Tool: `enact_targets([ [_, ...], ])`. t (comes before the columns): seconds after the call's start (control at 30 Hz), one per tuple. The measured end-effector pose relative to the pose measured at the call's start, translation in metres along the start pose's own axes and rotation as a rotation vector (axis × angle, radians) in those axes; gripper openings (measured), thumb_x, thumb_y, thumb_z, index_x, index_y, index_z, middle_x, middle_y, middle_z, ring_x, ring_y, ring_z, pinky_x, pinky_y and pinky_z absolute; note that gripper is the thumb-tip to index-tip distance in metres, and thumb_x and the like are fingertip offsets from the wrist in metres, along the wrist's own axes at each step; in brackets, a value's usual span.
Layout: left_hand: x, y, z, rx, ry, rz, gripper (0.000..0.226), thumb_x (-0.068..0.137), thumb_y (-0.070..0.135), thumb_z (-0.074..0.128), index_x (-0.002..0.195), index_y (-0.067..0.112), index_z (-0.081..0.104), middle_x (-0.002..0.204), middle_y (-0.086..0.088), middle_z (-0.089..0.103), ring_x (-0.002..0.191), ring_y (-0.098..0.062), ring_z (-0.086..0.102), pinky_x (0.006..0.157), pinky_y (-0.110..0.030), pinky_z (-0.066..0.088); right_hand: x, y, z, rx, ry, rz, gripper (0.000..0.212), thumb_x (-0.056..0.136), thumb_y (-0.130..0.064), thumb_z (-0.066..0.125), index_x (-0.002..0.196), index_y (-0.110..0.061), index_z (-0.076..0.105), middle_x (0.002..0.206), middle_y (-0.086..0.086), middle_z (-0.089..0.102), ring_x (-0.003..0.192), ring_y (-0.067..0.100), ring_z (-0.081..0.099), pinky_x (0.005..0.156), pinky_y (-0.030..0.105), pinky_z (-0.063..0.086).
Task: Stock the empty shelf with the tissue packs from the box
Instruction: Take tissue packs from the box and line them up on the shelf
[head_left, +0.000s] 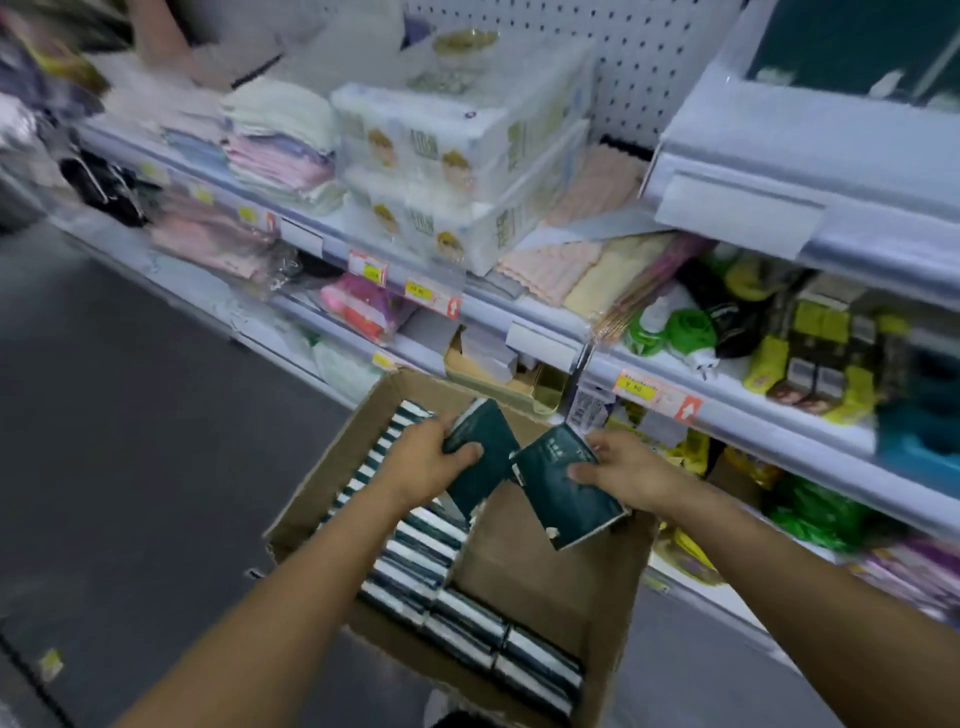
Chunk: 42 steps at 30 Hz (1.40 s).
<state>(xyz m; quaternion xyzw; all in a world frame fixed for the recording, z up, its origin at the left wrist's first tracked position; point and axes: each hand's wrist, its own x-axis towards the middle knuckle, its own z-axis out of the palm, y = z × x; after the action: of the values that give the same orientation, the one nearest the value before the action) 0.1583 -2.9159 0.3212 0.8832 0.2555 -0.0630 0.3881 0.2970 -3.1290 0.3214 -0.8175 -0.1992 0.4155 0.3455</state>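
1. Left hand, centre of frame: gripping a dark green tissue pack, thumb across its face.
2. Right hand, just right of centre: pinching a second tissue pack, tilted, beside the first.
3. Below both: open cardboard box, remaining packs in rows along its left and lower sides.
4. Upper centre: white tissue bundles stacked on a shelf.
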Motion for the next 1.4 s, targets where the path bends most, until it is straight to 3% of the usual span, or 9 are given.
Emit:
enact_targets([
  [0.13, -0.006, 0.025, -0.04, -0.044, 0.015, 0.101, 0.022, 0.09, 0.032, 0.067, 0.11, 0.023, 0.062, 0.098, 0.002, 0.07, 0.088, -0.014, 0.066, 0.068, -0.024, 0.052, -0.039, -0.037, -0.007, 0.081, 0.162, -0.041, 0.03, 0.089, -0.015, 0.069, 0.109, -0.016, 0.046, 0.108, 0.003, 0.06, 0.1, 0.02, 0.061, 0.089, 0.037, 0.052],
  [0.3, -0.014, 0.057, -0.075, -0.1, -0.019, 0.205, 0.038, 0.081, 0.045, 0.068, 0.115, 0.029, 0.062, 0.101, 0.006, 0.072, 0.089, -0.012, 0.07, 0.081, -0.042, 0.058, -0.088, -0.063, -0.023, 0.114, 0.347, -0.115, 0.028, 0.087, -0.016, 0.071, 0.101, -0.017, 0.047, 0.097, 0.008, 0.069, 0.079, 0.021, 0.069, 0.064, 0.033, 0.055],
  [0.4, -0.019, 0.086, -0.083, -0.086, -0.01, 0.278, 0.032, 0.089, 0.032, 0.068, 0.118, 0.023, 0.06, 0.103, 0.004, 0.071, 0.089, -0.011, 0.068, 0.079, -0.033, 0.057, -0.121, -0.072, -0.035, 0.138, 0.469, -0.159, 0.024, 0.086, -0.017, 0.072, 0.097, -0.023, 0.051, 0.096, 0.008, 0.071, 0.081, 0.024, 0.071, 0.071, 0.043, 0.059],
  [0.47, -0.021, 0.108, -0.088, -0.113, 0.021, 0.324, 0.032, 0.091, 0.029, 0.067, 0.12, 0.021, 0.056, 0.105, 0.004, 0.069, 0.088, -0.009, 0.066, 0.071, -0.024, 0.054, -0.142, -0.082, -0.05, 0.089, 0.55, -0.201, 0.021, 0.086, -0.02, 0.071, 0.101, -0.023, 0.056, 0.099, 0.002, 0.07, 0.085, 0.017, 0.069, 0.072, 0.038, 0.059],
  [0.63, -0.021, 0.168, -0.106, -0.189, 0.118, 0.42, 0.036, 0.088, 0.036, 0.067, 0.114, 0.026, 0.044, 0.102, 0.006, 0.066, 0.091, -0.015, 0.066, 0.078, -0.04, 0.057, -0.187, -0.122, -0.116, -0.054, 0.751, -0.316, 0.024, 0.086, -0.022, 0.072, 0.106, -0.022, 0.059, 0.094, -0.002, 0.069, 0.088, 0.02, 0.068, 0.074, 0.037, 0.056],
  [0.73, -0.018, 0.198, -0.114, -0.249, 0.125, 0.473, 0.032, 0.089, 0.033, 0.067, 0.112, 0.025, 0.047, 0.104, 0.005, 0.066, 0.091, -0.012, 0.065, 0.071, -0.032, 0.054, -0.204, -0.154, -0.157, -0.109, 0.888, -0.416, 0.027, 0.086, -0.022, 0.071, 0.108, -0.019, 0.056, 0.097, 0.002, 0.068, 0.088, 0.018, 0.066, 0.072, 0.028, 0.051],
  [0.83, -0.016, 0.222, -0.119, -0.31, 0.108, 0.502, 0.025, 0.089, 0.03, 0.068, 0.108, 0.028, 0.051, 0.103, 0.007, 0.067, 0.091, -0.01, 0.065, 0.068, -0.027, 0.051, -0.198, -0.18, -0.196, -0.264, 1.021, -0.455, 0.034, 0.086, -0.031, 0.071, 0.113, -0.021, 0.052, 0.11, 0.003, 0.063, 0.1, 0.022, 0.061, 0.085, 0.04, 0.051],
  [1.07, -0.002, 0.247, -0.129, -0.31, 0.099, 0.528, 0.021, 0.087, 0.03, 0.07, 0.102, 0.033, 0.056, 0.099, 0.009, 0.068, 0.088, -0.01, 0.067, 0.076, -0.032, 0.056, -0.14, -0.184, -0.237, -0.664, 0.867, -0.333, 0.036, 0.089, -0.036, 0.067, 0.122, -0.024, 0.056, 0.122, -0.002, 0.064, 0.113, 0.022, 0.059, 0.089, 0.04, 0.05],
  [1.4, 0.017, 0.254, -0.13, -0.396, 0.072, 0.533, 0.02, 0.089, 0.027, 0.07, 0.101, 0.035, 0.056, 0.104, 0.009, 0.069, 0.092, -0.009, 0.068, 0.077, -0.031, 0.059, -0.106, -0.156, -0.246, -1.002, 0.989, -0.462, 0.069, 0.08, -0.044, 0.074, 0.141, -0.023, 0.047, 0.145, 0.001, 0.045, 0.131, 0.025, 0.041, 0.098, 0.041, 0.038],
])
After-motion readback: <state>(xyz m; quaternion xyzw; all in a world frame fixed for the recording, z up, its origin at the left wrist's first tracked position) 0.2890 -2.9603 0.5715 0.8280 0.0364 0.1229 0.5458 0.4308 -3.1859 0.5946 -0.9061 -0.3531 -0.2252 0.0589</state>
